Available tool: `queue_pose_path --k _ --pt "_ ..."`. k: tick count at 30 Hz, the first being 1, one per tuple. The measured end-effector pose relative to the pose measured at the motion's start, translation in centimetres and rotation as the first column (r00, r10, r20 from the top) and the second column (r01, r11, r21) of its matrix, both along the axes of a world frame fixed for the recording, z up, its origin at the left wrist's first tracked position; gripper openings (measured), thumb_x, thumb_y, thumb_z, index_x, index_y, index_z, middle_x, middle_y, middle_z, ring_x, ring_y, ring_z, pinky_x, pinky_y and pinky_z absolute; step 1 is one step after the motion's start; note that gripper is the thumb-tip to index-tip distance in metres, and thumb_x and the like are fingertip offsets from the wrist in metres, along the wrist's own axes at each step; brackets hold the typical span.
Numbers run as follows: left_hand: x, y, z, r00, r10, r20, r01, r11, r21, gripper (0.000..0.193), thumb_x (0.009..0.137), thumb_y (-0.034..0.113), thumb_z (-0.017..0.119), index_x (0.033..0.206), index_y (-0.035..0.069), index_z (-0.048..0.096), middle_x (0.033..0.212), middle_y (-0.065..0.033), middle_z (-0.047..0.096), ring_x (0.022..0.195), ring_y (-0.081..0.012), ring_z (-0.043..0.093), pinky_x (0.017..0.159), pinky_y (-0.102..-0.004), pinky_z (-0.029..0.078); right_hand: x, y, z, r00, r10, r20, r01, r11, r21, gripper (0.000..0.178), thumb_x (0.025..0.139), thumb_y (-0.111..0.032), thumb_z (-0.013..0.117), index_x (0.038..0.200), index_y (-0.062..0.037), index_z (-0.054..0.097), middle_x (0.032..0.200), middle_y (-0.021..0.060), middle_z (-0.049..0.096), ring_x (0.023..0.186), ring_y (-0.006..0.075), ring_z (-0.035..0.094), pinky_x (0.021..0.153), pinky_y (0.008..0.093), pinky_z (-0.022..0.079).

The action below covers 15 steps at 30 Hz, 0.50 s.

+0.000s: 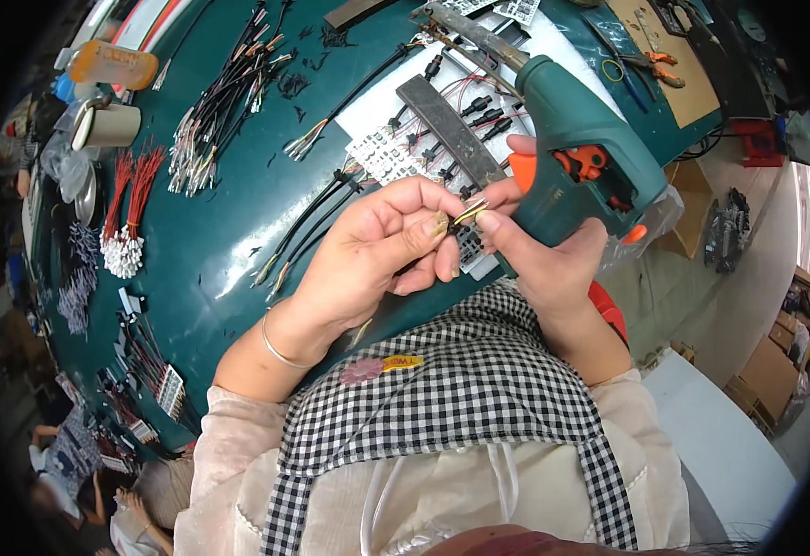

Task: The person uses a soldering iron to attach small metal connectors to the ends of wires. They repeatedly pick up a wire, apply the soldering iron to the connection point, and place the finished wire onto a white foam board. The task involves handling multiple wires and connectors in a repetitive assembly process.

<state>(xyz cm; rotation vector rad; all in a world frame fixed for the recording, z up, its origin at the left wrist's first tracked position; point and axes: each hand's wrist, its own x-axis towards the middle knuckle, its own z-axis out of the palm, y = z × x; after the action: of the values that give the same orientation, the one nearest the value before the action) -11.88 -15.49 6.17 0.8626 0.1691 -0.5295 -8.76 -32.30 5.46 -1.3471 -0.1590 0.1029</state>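
My left hand (391,232) is closed, thumb and fingers pinching a short bundle of thin wire ends (469,212), yellow and pale. My right hand (553,264) meets it there, its thumb tip against the same wires. In that right hand sits the handle of a green gun-shaped tool (576,93) with an orange trigger and a long, worn metal barrel pointing to the far left; its exact kind I cannot tell. Under the barrel, a dark metal bar (451,130) lies across black connectors and wires on a white board (358,111).
Black cables with stripped ends (229,102) lie in a heap on the green table (210,241). Left of them are red wire bundles with white connectors (122,250) and an orange bottle (113,65). Orange-handled pliers (659,69) rest at the far right. Other people are at the lower left.
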Motion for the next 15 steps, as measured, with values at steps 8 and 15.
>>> queue_pose_path --k 8,15 --pt "-0.18 -0.11 -0.08 1.0 -0.018 -0.012 0.018 0.999 -0.03 0.018 0.093 0.017 0.05 0.103 0.001 0.052 0.069 -0.0091 0.057 0.046 -0.0051 0.033 0.04 -0.0178 0.022 -0.05 -0.39 -0.35 1.0 0.026 -0.016 -0.026 1.0 0.004 0.054 0.073 0.011 0.062 0.122 0.0076 0.041 0.089 0.0157 0.062 0.071 0.0129 0.061 0.055 0.0211 0.049" --pt "-0.21 -0.44 -0.46 1.0 -0.006 -0.011 0.006 0.998 -0.064 0.017 0.093 0.015 0.05 0.103 0.001 0.052 0.069 -0.0087 0.056 0.046 -0.0049 0.033 0.04 -0.0178 0.022 0.11 -0.77 -0.56 0.999 0.042 0.007 -0.042 0.999 -0.016 0.055 0.072 0.01 0.063 0.122 0.009 0.04 0.093 0.0179 0.061 0.073 0.0144 0.062 0.055 0.0219 0.05"
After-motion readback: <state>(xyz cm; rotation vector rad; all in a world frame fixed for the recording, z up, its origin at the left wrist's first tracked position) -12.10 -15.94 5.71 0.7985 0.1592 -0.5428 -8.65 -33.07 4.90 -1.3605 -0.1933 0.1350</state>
